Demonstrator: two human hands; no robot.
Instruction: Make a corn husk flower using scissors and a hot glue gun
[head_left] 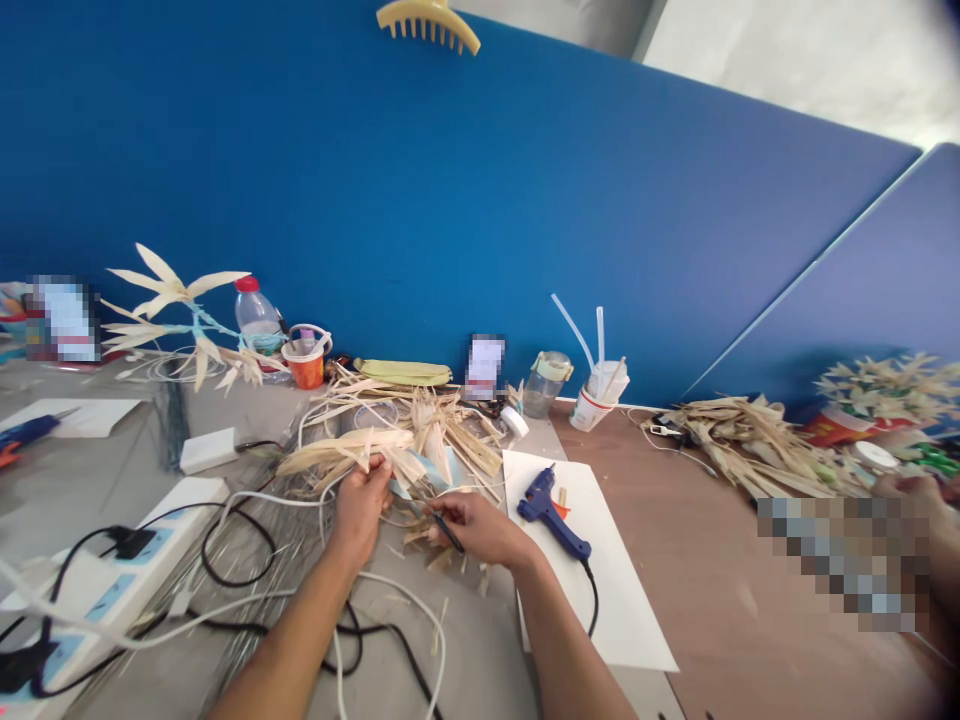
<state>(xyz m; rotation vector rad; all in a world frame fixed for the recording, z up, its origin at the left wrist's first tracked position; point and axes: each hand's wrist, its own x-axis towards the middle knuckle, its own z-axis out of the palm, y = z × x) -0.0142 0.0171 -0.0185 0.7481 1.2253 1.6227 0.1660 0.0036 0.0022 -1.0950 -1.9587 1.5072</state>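
My left hand (365,500) is closed on a piece of pale dried husk (405,465) at the middle of the table. Close on its right, my right hand (469,528) grips a small dark-handled tool (450,533), perhaps scissors or tweezers; its tip points toward the husk piece. Light blue strips (450,465) lie between and behind my hands. A heap of dried husks (435,425) spreads just beyond them, with small scraps below my fingers.
Right of my hands, a blue glue gun (551,510) rests on white paper (630,610). A power strip (120,590) and loose cables occupy the left. Cups, bottles and a phone (486,368) line the blue partition (450,220). Another person's hand (919,500) is at far right.
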